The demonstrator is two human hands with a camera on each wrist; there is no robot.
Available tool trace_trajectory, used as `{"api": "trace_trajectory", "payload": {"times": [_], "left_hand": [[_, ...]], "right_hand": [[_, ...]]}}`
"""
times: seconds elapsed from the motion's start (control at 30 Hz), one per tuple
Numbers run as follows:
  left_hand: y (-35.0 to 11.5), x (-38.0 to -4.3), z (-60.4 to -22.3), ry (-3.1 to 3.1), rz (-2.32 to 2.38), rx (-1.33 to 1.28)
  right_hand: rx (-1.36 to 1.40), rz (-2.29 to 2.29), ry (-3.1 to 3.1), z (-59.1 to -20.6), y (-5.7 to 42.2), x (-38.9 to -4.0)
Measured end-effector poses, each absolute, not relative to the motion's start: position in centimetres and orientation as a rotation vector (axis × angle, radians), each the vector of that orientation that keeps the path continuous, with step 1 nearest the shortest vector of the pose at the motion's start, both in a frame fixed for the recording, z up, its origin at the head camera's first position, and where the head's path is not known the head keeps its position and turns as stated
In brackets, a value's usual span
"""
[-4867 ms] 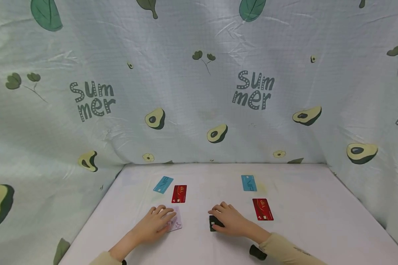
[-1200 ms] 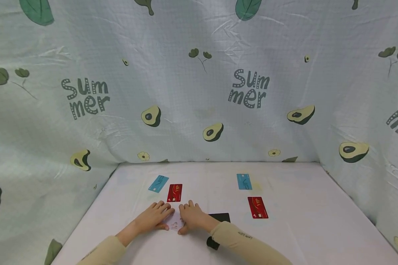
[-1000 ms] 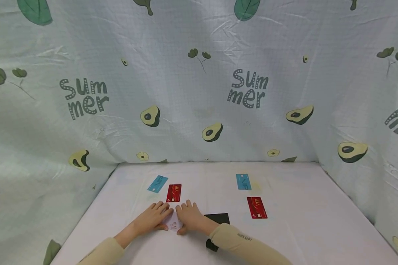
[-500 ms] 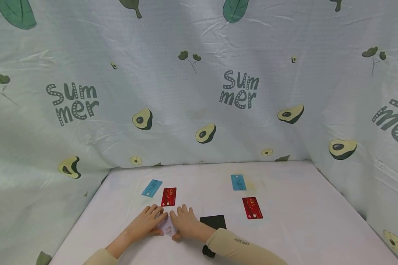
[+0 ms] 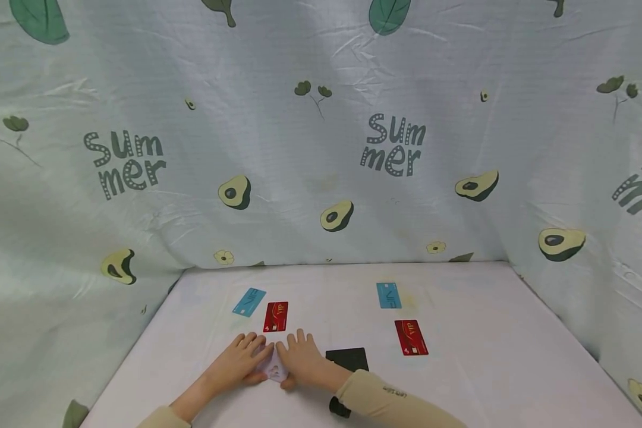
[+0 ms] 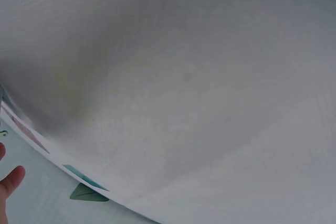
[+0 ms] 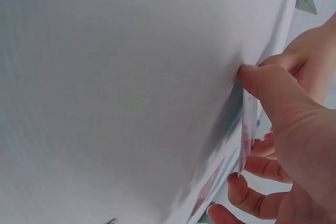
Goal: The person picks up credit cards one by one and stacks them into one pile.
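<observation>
In the head view a pale lilac card-sized piece [image 5: 276,367] with a small flower print stands between my two hands. My left hand [image 5: 239,362] grips its left side, thumb near me and fingers at the far edge. From the right, my right hand [image 5: 302,364] pinches it likewise. The right wrist view shows the lilac piece [image 7: 248,129] edge-on, tilted up from the table, thumb at one end and fingertips at the other. Only fingertips [image 6: 13,179] enter the left wrist view. Both hands cover much of the piece.
A black flat rectangle [image 5: 353,356] lies beside my right wrist, partly behind the forearm. Beyond the hands lie a blue card [image 5: 249,302] and red card [image 5: 275,316] at left, another blue card [image 5: 389,295] and red card [image 5: 411,337] at right. A printed curtain [image 5: 278,131] encloses the white table [image 5: 487,368].
About five seconds ago my right hand was on the black rectangle; it has since moved left to the lilac piece. Over the last second both hands stay there with little movement; the head view shifts slightly.
</observation>
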State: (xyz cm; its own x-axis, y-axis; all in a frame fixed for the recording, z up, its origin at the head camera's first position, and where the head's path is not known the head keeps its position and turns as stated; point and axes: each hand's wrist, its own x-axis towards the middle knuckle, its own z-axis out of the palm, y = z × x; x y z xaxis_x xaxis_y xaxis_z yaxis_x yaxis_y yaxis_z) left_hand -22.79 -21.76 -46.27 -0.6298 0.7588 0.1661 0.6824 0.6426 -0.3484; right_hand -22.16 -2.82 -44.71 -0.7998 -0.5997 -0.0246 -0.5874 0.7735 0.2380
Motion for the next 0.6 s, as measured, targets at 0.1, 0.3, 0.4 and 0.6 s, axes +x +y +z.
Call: {"api": "trace_trajectory", "payload": {"times": [0.1, 0.3, 0.4, 0.6], "left_hand": [[-21.7, -22.8, -46.4, -2.555, 0.367, -1.159], [-21.8, -22.7, -46.4, -2.572, 0.357, -1.176], [-21.8, -22.7, -46.3, -2.566, 0.346, -1.182], [-21.8, -22.5, -46.5, -2.456, 0.316, -1.153]], "right_hand": [[0.994, -0.416, -2.837, -44.8, -2.7, -22.0], [1.000, -0.465, -2.765, -44.7, -2.5, -21.9], [1.003, -0.458, -2.759, -44.5, -2.3, -21.9], [1.023, -0.349, -2.781, -44.0, -1.7, -22.0]]}}
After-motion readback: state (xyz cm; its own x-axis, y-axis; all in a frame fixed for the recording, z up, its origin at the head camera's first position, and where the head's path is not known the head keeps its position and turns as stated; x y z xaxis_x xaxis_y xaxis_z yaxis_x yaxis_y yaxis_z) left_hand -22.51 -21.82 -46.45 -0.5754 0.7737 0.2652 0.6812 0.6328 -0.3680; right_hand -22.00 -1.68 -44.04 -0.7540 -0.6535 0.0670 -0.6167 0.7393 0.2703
